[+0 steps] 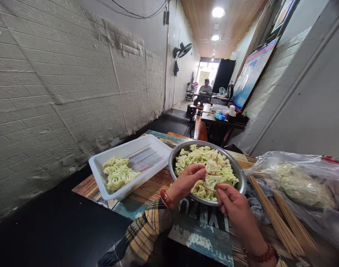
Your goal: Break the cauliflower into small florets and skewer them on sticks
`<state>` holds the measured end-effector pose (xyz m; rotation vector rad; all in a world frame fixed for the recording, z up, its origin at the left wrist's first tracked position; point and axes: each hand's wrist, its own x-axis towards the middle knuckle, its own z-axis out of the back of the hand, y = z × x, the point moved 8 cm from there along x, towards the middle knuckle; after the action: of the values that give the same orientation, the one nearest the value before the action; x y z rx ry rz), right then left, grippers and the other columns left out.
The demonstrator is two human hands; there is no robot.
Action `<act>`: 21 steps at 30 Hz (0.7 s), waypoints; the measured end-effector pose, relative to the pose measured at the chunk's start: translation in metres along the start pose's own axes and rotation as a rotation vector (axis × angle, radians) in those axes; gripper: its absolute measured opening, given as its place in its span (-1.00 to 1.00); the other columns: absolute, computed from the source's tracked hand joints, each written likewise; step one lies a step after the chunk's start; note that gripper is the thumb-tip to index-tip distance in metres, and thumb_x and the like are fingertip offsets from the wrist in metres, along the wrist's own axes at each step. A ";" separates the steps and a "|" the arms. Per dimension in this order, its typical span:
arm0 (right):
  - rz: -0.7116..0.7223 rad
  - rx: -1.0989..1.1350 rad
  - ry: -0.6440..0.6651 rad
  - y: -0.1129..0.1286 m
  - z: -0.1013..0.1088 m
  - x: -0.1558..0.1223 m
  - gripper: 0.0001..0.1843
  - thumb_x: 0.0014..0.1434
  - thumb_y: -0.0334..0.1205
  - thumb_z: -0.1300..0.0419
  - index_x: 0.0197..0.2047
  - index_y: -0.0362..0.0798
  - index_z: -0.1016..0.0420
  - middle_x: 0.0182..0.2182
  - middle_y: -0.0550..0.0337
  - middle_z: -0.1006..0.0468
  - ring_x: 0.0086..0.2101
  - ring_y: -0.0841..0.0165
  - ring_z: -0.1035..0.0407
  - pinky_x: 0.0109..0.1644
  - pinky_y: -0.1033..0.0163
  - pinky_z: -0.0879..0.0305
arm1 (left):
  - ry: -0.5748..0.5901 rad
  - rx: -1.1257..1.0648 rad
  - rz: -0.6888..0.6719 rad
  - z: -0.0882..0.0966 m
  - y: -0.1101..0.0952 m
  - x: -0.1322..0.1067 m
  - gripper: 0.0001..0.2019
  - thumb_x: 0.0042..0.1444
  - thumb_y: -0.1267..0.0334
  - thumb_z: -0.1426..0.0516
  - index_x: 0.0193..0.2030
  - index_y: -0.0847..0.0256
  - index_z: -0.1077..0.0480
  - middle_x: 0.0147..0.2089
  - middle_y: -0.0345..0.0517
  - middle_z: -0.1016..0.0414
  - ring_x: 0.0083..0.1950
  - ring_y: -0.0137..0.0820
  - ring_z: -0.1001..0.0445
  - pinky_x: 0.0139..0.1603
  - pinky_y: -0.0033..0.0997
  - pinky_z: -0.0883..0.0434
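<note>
A metal bowl (175, 154) full of cauliflower florets (198, 155) stands on the table in front of me. My left hand (186, 181) and my right hand (232, 202) meet over the bowl's near rim. Both are pinched on one cauliflower floret (212, 180) between them. Whether a skewer runs through it I cannot make out. To the left, a white plastic tray (155, 146) holds skewered cauliflower (117, 173), the sticks pointing toward the bowl.
A bundle of bamboo skewers (280, 222) lies to the right of the bowl, beside a clear plastic bag of cauliflower (294, 181). A brick wall (60, 92) runs along the left. More tables (219, 120) stand down the narrow room, where a person (206, 87) sits far off.
</note>
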<state>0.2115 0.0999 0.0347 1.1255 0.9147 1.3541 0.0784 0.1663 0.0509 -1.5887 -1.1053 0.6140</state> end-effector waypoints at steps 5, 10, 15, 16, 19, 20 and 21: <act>0.050 -0.164 -0.033 0.004 -0.001 0.001 -0.62 0.19 0.06 -0.06 -0.19 -0.09 -0.46 -0.60 0.32 -0.35 -0.64 0.43 -0.23 -0.53 0.30 -0.18 | -0.049 0.053 -0.008 0.005 0.002 0.003 -0.74 -0.06 0.10 -0.22 -0.35 0.26 -0.36 -0.40 -0.23 -0.35 -0.31 -0.46 -0.30 -0.22 -0.45 -0.25; 0.071 -0.213 0.092 0.005 -0.003 0.000 -0.61 0.23 0.03 -0.02 -0.09 -0.08 -0.44 -0.53 0.27 -0.42 -0.57 0.39 -0.32 -0.46 0.28 -0.28 | -0.151 -0.049 -0.085 0.011 -0.004 0.005 -0.74 -0.14 0.25 -0.26 -0.29 0.24 -0.35 -0.38 -0.25 -0.33 -0.34 -0.50 -0.28 -0.25 -0.49 -0.22; 0.050 -0.311 0.158 0.005 0.004 -0.004 -0.59 0.25 0.03 0.02 -0.04 -0.06 -0.43 -0.53 0.27 -0.44 -0.57 0.37 -0.37 -0.45 0.27 -0.32 | -0.187 -0.065 -0.084 0.012 -0.007 0.003 -0.75 -0.16 0.25 -0.28 -0.31 0.27 -0.41 -0.36 -0.21 -0.38 -0.31 -0.48 -0.29 -0.23 -0.47 -0.22; 0.055 -0.334 0.155 0.006 0.006 -0.004 -0.59 0.25 0.02 0.03 -0.04 -0.05 -0.43 -0.52 0.26 -0.44 -0.57 0.36 -0.38 -0.45 0.26 -0.33 | -0.157 -0.053 -0.062 0.009 -0.006 0.003 -0.75 -0.15 0.22 -0.28 -0.32 0.28 -0.43 -0.36 -0.20 -0.39 -0.31 -0.47 -0.29 -0.22 -0.46 -0.22; 0.093 -0.370 0.135 0.011 0.011 -0.006 -0.60 0.25 0.01 0.05 -0.04 -0.03 -0.44 -0.51 0.25 -0.46 -0.58 0.36 -0.39 -0.46 0.25 -0.34 | -0.057 -0.026 -0.003 0.003 -0.001 0.005 -0.76 -0.10 0.17 -0.26 -0.35 0.30 -0.45 -0.38 -0.19 -0.40 -0.34 -0.48 -0.28 -0.25 -0.46 -0.21; 0.109 -0.378 0.125 0.012 0.013 -0.006 -0.60 0.25 0.00 0.05 -0.04 -0.02 -0.45 -0.52 0.25 -0.46 -0.60 0.37 -0.38 -0.47 0.25 -0.34 | -0.038 -0.017 0.007 0.002 0.000 0.005 -0.77 -0.09 0.16 -0.26 -0.37 0.30 -0.44 -0.39 -0.20 -0.39 -0.36 -0.50 -0.26 -0.27 -0.47 -0.19; 0.125 -0.389 0.113 0.014 0.015 -0.006 -0.61 0.25 -0.01 0.04 -0.05 -0.02 -0.47 -0.53 0.24 -0.46 -0.62 0.38 -0.36 -0.48 0.25 -0.33 | -0.028 -0.008 0.013 0.002 0.001 0.006 -0.77 -0.08 0.16 -0.25 -0.40 0.31 -0.43 -0.41 -0.22 -0.36 -0.38 -0.52 -0.24 -0.29 -0.48 -0.18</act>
<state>0.2219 0.0917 0.0507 0.8234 0.6302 1.6291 0.0797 0.1724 0.0502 -1.5996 -1.1200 0.6435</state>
